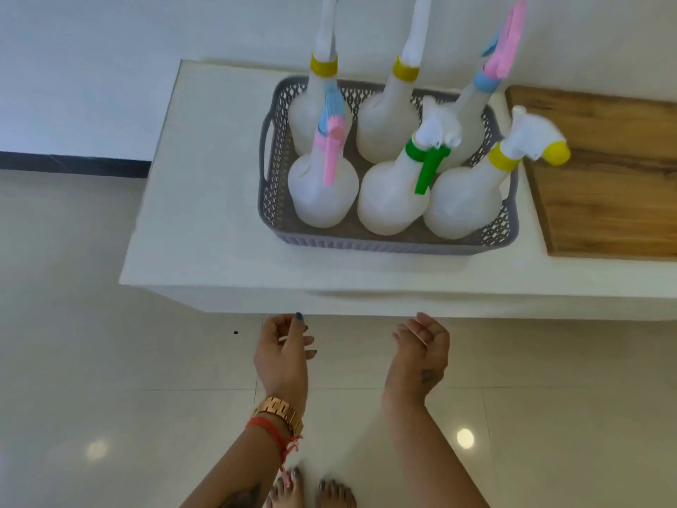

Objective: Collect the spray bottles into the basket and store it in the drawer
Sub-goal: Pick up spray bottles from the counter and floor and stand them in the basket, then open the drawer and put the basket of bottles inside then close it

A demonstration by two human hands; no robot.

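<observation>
A grey lattice basket stands on the white cabinet top. Several white spray bottles stand upright inside it: one with a pink trigger front left, one with a green trigger front middle, one with a yellow nozzle front right, others behind. My left hand and my right hand hover below the cabinet's front edge, both empty with fingers loosely curled and apart. No drawer front can be made out from this angle.
A wooden board lies on the cabinet top right of the basket. The cabinet stands against a white wall with a dark skirting strip. Glossy floor tiles lie below, and my bare feet stand close to the cabinet.
</observation>
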